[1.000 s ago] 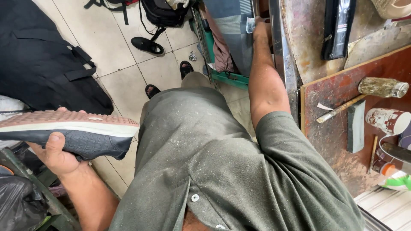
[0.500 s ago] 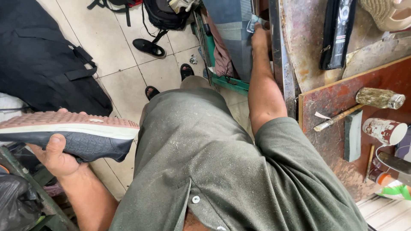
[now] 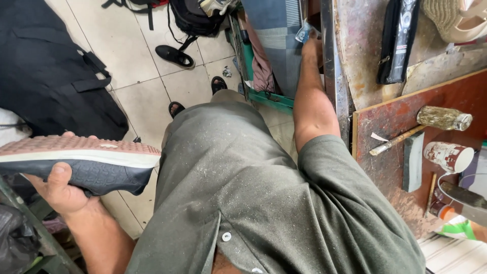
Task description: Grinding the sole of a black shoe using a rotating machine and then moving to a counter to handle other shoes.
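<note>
Tiled floor (image 3: 147, 66) lies beyond the left hand (image 3: 61, 190), which grips a dark sneaker (image 3: 81, 165) sole-up. Right hand (image 3: 310, 46) reaches toward a small blue packet (image 3: 303, 33); its grip cannot be made out, with a hammer (image 3: 421, 127) on the workbench (image 3: 385, 116) beside that arm.

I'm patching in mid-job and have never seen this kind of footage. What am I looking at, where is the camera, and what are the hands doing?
There is no machine here. A person wears one camera on the head, looking down over their own olive shirt to a tiled floor.

The left hand grips a sneaker turned upside down, its pinkish sole facing up, the dark upper below.

The right hand reaches forward to the edge of a metal frame and touches something small and pale blue; I cannot tell what it is.

On the right is a stained reddish board with a hammer, a dark flat block and a paper cup lying on its side. A black bag lies on the floor.
</note>
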